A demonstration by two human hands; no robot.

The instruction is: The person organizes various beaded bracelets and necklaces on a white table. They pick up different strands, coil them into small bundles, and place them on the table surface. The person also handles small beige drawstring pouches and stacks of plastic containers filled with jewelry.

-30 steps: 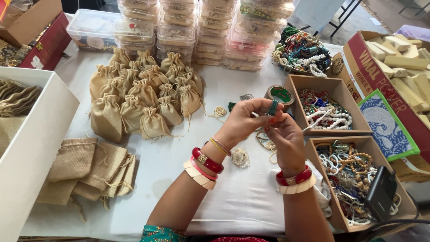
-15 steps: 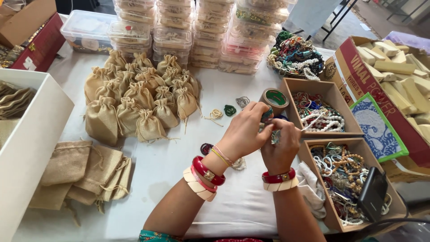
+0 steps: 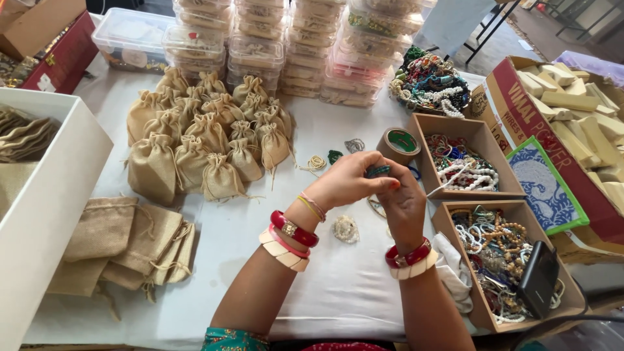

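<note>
left hand (image 3: 348, 182) + right hand (image 3: 403, 201), frame centre: both pinching small dark-green beaded bracelet (image 3: 378, 171) | likely light, limp, slippery; grip by beads

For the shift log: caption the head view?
Both hands pinch a green beaded bracelet above white table, beside burlap pouches.

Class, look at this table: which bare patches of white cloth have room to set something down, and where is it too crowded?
Bare cloth shows between the left forearm and the flat burlap pouches, and below the small white bead ring between both wrists. Crowded: the filled burlap bags, the stacked clear containers and the two cardboard trays of beads at right.
</note>
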